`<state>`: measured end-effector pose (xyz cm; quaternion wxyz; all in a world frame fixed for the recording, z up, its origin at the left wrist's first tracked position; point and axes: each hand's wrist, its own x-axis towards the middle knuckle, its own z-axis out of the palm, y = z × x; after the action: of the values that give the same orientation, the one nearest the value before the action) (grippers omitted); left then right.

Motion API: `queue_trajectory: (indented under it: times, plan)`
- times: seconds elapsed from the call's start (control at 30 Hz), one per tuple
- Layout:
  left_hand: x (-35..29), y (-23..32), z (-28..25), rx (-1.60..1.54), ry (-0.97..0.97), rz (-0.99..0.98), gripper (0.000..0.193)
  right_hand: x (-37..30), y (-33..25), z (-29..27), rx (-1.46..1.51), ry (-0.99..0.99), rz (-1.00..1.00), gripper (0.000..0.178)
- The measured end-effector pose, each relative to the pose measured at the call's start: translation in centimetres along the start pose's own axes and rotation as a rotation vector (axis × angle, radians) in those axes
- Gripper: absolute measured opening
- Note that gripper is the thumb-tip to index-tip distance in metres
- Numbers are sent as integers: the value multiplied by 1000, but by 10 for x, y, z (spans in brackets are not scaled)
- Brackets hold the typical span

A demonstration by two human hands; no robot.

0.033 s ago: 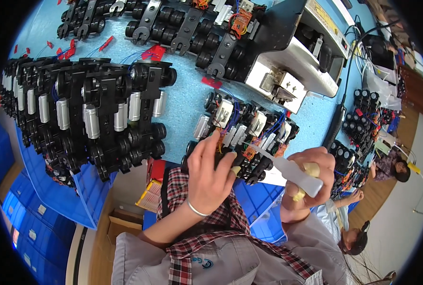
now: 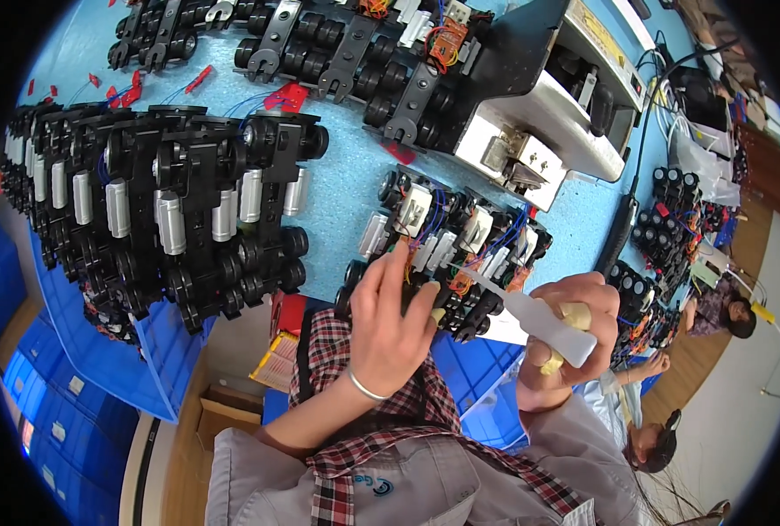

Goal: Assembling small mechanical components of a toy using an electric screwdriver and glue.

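At the near edge of the light blue worktop [image 2: 346,188], a black plastic toy-car chassis with small white motors and coloured wires [image 2: 460,250] is gripped by the left hand [image 2: 394,329], whose fingers are curled over its near end; a thin silver bangle [image 2: 365,390] is worn on that wrist. Just right of it, a white squeeze tube with a long thin nozzle [image 2: 543,320] is clenched in the right hand [image 2: 569,337], and the nozzle tip is brought close to the wiring of the chassis; whether it touches cannot be told. Toward the left edge, a dense row of black wheeled chassis with silver cylinders [image 2: 170,210] is laid out. Near the far right corner, a white and black bench machine [image 2: 548,105] is set.
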<state>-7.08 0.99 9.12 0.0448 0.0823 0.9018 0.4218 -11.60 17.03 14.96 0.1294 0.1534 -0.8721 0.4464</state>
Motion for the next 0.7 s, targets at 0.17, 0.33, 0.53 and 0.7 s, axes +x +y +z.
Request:
queue_trajectory:
  times: [0.17, 0.33, 0.53, 0.7]
  plan:
    - [-5, 6, 9, 190, -60, 5, 32, 13, 8, 21, 70, -161, -44, 36]
    - [-5, 9, 10, 222, -101, -21, 30, 17, 5, 35, 52, -167, -47, 31]
    - [-3, 9, 10, 213, -63, -50, 30, 20, 6, 42, 22, -204, -63, 32]
    - [-3, 9, 11, 228, -80, -41, 32, 25, 5, 41, 10, -216, -66, 31]
